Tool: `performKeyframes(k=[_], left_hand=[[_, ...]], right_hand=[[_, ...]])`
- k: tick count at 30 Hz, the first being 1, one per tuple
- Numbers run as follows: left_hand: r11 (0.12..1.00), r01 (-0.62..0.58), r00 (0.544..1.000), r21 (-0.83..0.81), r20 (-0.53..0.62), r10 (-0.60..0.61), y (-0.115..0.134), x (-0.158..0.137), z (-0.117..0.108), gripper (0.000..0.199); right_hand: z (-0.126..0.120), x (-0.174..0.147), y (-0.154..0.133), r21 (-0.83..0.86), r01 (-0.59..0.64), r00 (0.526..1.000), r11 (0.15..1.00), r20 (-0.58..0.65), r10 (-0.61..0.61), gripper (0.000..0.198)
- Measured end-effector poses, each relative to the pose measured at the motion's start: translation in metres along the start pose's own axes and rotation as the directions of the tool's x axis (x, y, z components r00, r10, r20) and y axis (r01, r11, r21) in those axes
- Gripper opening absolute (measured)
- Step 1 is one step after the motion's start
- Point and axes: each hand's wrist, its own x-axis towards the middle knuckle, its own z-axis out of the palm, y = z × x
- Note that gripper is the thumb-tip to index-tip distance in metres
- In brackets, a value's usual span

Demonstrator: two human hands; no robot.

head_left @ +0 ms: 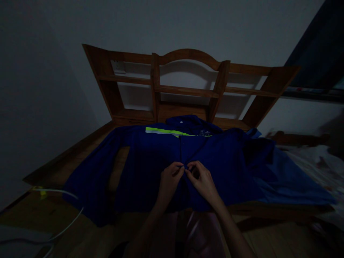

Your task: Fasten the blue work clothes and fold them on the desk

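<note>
A dark blue jacket [156,154] with a yellow-green and pale stripe across its chest lies spread over a wooden desk, collar toward the back. Both of my hands meet at its front opening, a little below the middle. My left hand [172,175] pinches one front edge between thumb and fingers. Close against it, my right hand [201,179] pinches the other edge, the fingertips nearly touching. Whatever small fastener may sit between the fingertips is too dark and hidden to make out. One sleeve [94,179] hangs over the desk's front at the left.
Behind the jacket stands a wooden shelf unit [188,91] against the wall. Lighter blue cloth [292,179] lies at the right, beside pale crumpled material [319,157]. A white cable [67,224] loops at the lower left, near a small yellow item [43,193].
</note>
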Motion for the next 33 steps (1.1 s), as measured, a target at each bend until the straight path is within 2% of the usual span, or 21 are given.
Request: performKeyframes(k=[14, 21, 25, 29, 31, 33], left_hand=[[0.999, 0.007, 1.0, -0.049, 0.029, -0.006, 0.001, -0.001, 0.001, 0.018], [0.991, 0.09, 0.99, -0.101, 0.122, -0.077, 0.004, -0.004, 0.0, 0.032], [0.981, 0.134, 0.975, -0.139, 0.194, -0.106, 0.013, -0.028, -0.008, 0.046], [0.98, 0.162, 0.98, -0.113, 0.13, -0.147, 0.021, -0.068, -0.018, 0.06], [0.985, 0.15, 0.984, -0.08, 0.105, -0.141, 0.02, -0.082, -0.019, 0.054], [0.996, 0.085, 0.992, -0.019, 0.09, -0.083, 0.015, -0.089, -0.017, 0.039]], right_hand=[[0.001, 0.001, 0.002, -0.011, 0.043, 0.999, 0.999, 0.015, -0.042, 0.011], [0.001, 0.003, 0.002, 0.01, 0.005, 1.0, 1.0, 0.003, -0.005, 0.011], [-0.008, -0.004, -0.009, 0.062, -0.043, 0.996, 0.997, -0.08, 0.048, 0.014], [-0.024, -0.037, -0.025, 0.068, -0.058, 0.986, 0.996, -0.155, 0.067, 0.015], [-0.029, -0.058, -0.03, 0.055, -0.055, 0.99, 0.997, -0.126, 0.062, 0.017], [-0.032, -0.074, -0.032, 0.033, -0.044, 0.997, 0.998, -0.064, 0.046, 0.021]])
